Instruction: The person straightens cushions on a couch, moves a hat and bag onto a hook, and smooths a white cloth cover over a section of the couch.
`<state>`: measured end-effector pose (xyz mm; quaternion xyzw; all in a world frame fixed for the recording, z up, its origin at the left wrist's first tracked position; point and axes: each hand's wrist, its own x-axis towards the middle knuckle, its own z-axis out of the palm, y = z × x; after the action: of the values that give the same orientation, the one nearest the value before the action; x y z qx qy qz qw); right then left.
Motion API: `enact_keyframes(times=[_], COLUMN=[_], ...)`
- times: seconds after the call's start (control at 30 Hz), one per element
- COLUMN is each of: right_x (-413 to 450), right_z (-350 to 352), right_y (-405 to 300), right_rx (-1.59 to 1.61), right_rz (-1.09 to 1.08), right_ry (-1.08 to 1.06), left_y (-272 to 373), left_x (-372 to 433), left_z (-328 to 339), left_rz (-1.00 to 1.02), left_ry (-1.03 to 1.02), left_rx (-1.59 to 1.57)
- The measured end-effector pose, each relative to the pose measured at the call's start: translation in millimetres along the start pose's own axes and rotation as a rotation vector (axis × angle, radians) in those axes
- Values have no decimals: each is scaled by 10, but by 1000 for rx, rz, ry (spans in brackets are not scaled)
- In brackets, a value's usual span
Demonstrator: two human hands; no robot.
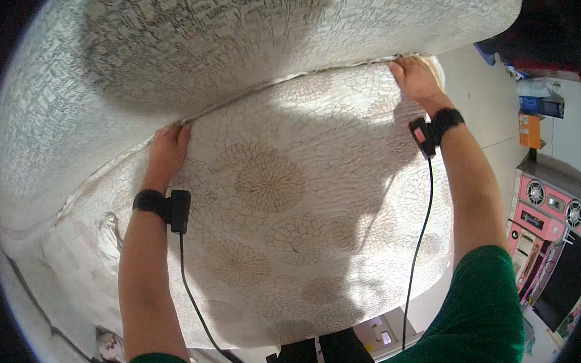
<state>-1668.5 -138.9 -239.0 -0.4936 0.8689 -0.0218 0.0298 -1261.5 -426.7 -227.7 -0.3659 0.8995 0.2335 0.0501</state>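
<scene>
A pale fabric cover (270, 182) with a brown floral pattern is spread over a broad seat in front of me. Its far edge meets a large grey, textured, rounded upholstered backrest (202, 47) along a long crease. At the left part of that crease is my left hand (167, 146), its fingertips hidden between cover and backrest. My right hand (416, 76) lies at the cover's far right corner, fingers on the edge and thumb on the near side. Whether either hand pinches the fabric cannot be told. Both wrists wear black straps with small cabled devices.
A crumpled whitish cloth piece (109, 237) lies left of my left forearm. On the right are the tiled floor (480, 100), an orange box (530, 131), a blue container (540, 106) and a pink appliance or toy unit (547, 210) with round grilles. Black cables hang from both wrists.
</scene>
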Motion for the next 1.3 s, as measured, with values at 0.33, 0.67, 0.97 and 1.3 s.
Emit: enact_keyframes(times=[0.33,0.67,0.97,1.3], right_x=[254,-176,-1095,-1567], right_z=[143,299,-19,117], right_y=[245,-182,-1847,-2216], right_rx=[-374,-43,397,424], right_rz=[77,-223,-432,-613], right_ry=[-300,179,-257,-234], left_y=[66,-75,167,133], left_x=[90,174,-730,-1733], left_z=[120,89,258,694], left_rz=[-94,-13,270,311], left_ry=[5,21,188,9], left_rx=[-195,31,105,268])
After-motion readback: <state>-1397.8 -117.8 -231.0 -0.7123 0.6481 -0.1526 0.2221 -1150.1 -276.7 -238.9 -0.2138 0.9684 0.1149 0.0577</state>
